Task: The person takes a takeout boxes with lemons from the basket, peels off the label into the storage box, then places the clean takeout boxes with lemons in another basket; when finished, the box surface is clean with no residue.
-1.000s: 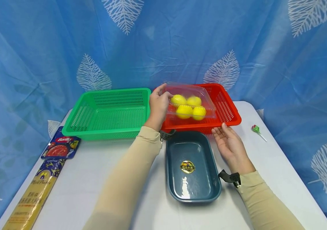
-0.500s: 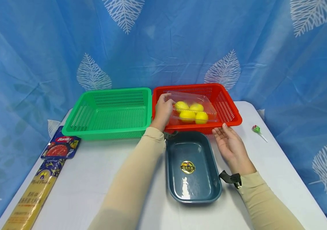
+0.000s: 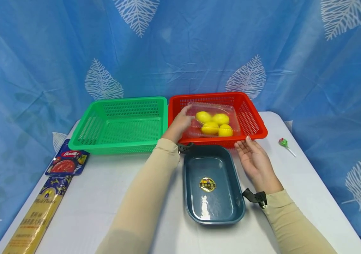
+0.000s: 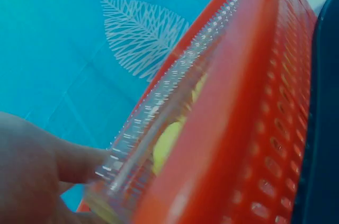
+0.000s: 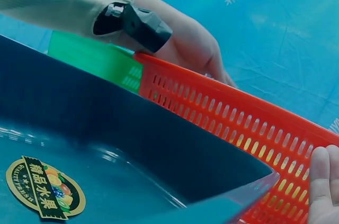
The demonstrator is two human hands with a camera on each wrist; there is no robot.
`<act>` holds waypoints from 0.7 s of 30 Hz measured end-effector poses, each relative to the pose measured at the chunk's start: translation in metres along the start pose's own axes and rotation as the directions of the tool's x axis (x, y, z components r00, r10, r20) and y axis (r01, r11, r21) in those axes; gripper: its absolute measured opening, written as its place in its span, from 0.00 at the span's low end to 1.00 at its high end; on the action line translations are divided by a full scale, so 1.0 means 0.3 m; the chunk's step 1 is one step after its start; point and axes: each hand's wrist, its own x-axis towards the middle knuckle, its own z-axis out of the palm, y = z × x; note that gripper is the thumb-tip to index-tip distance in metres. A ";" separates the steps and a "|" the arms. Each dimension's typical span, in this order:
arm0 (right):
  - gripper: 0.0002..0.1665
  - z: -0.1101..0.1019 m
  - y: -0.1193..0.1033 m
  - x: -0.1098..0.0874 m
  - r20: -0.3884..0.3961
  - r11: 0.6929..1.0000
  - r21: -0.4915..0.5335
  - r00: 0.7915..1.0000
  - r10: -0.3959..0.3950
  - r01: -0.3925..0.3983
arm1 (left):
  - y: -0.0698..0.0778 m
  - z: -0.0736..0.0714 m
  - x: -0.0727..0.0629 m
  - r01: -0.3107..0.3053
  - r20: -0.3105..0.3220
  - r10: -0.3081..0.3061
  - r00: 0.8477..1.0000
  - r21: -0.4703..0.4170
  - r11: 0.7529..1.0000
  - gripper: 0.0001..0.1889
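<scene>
A clear plastic box (image 3: 194,132) of several lemons (image 3: 210,128) lies inside the red basket (image 3: 256,128). At the box's left end is my left hand (image 3: 179,124), index finger and thumb spread apart. In the left wrist view its fingers touch the corner of the clear box (image 4: 119,166); part of the hand is out of frame. My right hand (image 3: 256,162) rests with straight fingers against the front wall of the red basket, palm turned up. In the right wrist view, fingertips (image 5: 320,173) touch the slotted wall.
A green basket (image 3: 129,131) stands left of the red one. In front is a dark blue tray (image 3: 210,208) with a gold label. A lollipop (image 3: 283,142) lies at right. A sauce pouch (image 3: 67,160) and a pasta pack (image 3: 37,215) lie along the left edge.
My left hand has lowered the box of lemons into the red basket; the box then shifted slightly right and the fingers spread. My right hand has stayed at the basket's front wall.
</scene>
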 end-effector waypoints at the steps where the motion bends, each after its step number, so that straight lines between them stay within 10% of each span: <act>1: 0.14 0.001 0.002 0.001 -0.002 1.000 -0.003 1.000 0.000 0.000 | -0.002 -0.001 -0.001 0.012 0.019 -0.013 1.000 0.010 1.000 0.34; 11: 0.11 -0.001 0.009 0.013 -0.003 1.000 -0.019 1.000 0.008 -0.008 | 0.006 0.002 -0.017 0.005 0.017 -0.008 1.000 0.166 0.986 0.38; 21: 0.08 -0.006 0.011 0.009 -0.035 0.999 -0.005 0.999 0.036 -0.036 | 0.072 -0.038 -0.145 -0.243 0.116 0.213 0.970 0.447 0.861 0.38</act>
